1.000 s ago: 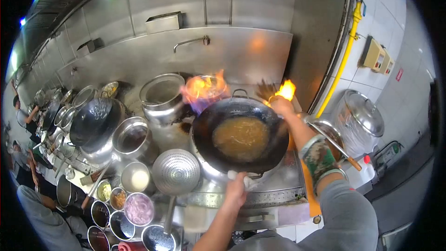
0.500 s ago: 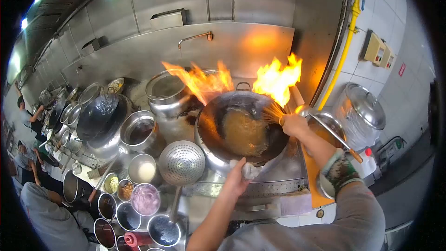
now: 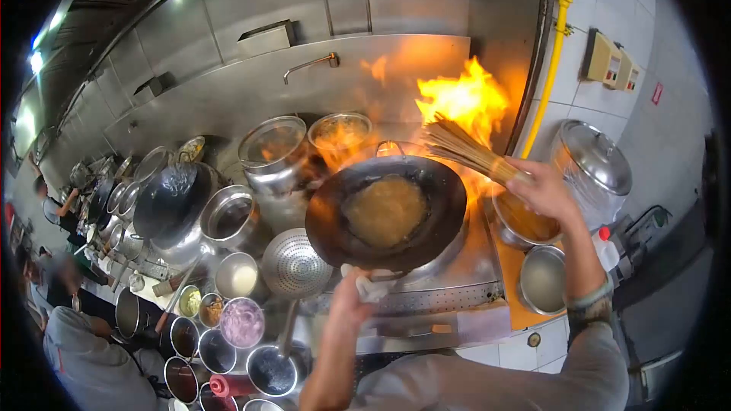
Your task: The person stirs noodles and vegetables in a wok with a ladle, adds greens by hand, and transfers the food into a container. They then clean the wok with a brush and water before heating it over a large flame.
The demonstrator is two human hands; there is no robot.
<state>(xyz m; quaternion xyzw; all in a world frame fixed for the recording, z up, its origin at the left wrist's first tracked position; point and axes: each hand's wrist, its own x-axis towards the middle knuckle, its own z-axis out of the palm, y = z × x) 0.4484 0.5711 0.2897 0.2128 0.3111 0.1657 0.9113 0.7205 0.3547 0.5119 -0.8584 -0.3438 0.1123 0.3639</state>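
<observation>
My left hand (image 3: 352,297) is closed around the near handle of a large black wok (image 3: 326,222), with a pale folded cloth (image 3: 373,288) between palm and metal. The wok is tilted and raised off its burner, with a pool of brown cloudy liquid (image 3: 387,209) in it. My right hand (image 3: 545,190) grips the bound end of a bamboo wok brush (image 3: 470,152). Its bristles point left, above and beyond the wok's right rim, apart from it. Tall flames (image 3: 464,103) rise behind the wok, close to the bristles.
Lidded pots (image 3: 276,154) and a second wok (image 3: 173,205) stand to the left. A perforated strainer (image 3: 295,262) rests beside several ingredient containers (image 3: 242,323). At right are a metal bowl (image 3: 542,280), a bowl of orange-brown liquid (image 3: 525,221) and a lidded pot (image 3: 594,156). Co-workers (image 3: 91,358) stand at far left.
The brush has come up out of the wok to the right. My left hand has lifted and tilted the wok leftward. The flames behind have shifted, lower at left and larger at right.
</observation>
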